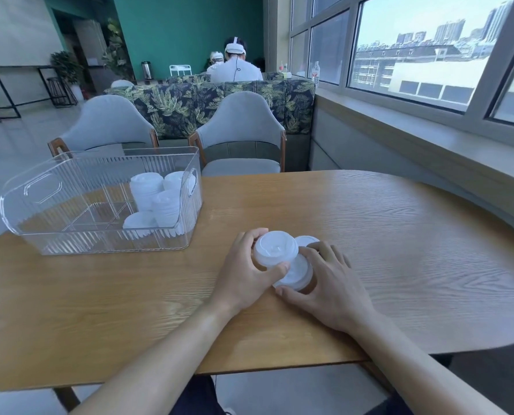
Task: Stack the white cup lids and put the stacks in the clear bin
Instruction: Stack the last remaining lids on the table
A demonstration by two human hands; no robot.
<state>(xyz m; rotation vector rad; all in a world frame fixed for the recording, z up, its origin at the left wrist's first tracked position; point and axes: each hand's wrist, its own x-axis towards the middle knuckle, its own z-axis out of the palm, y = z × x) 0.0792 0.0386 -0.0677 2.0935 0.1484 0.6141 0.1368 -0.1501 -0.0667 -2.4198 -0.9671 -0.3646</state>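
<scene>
My left hand (pixel 245 269) grips a white cup lid (pixel 275 250) between thumb and fingers, just above the table. Partly under it lies a second white lid (pixel 299 274), held by my right hand (pixel 329 281) with thumb and fingers curled round its rim. A third lid (pixel 306 240) lies just behind them, partly hidden by my right fingers. The clear ribbed bin (pixel 70 205) stands at the table's left and holds several stacks of white lids (pixel 157 199) in its right end.
The wooden table (pixel 399 250) has a rounded right end and a front edge close to my arms. Two grey chairs (pixel 240 136) stand behind it. A window sill runs along the right. People sit far back.
</scene>
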